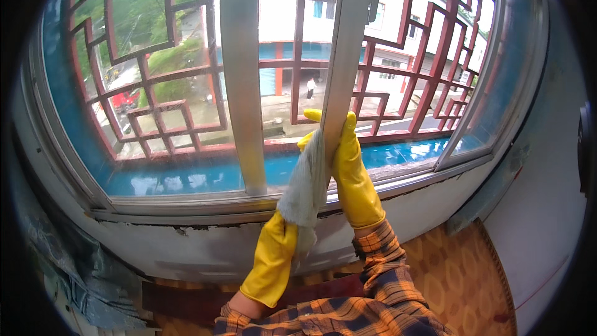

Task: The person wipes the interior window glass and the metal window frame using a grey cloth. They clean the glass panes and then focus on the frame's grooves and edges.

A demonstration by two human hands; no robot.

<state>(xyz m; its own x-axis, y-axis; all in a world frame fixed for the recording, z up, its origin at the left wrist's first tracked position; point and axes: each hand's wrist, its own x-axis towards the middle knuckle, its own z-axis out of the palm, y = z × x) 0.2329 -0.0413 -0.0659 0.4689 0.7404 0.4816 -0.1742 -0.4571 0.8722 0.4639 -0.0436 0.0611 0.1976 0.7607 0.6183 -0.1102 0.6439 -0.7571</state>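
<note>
A yellow rubber glove covers each hand. My left hand (274, 254) grips the lower part of a damp-looking grey cloth (303, 186), below the window sill's edge. The cloth runs up to the metal stile (336, 70) of a sliding window sash. My right hand (355, 172) is around the right side of that stile, its fingers spread on both sides of it near the cloth's top. Another metal stile (245, 102) stands to the left, with glass between the two.
A red-brown lattice grille (298, 64) stands outside above a blue tiled ledge (177, 179). A latch (374, 2) is on the stile. Grey-green sheeting (93, 280) lies lower left; patterned flooring (447, 270) is below. A person (310, 87) stands outside in the distance.
</note>
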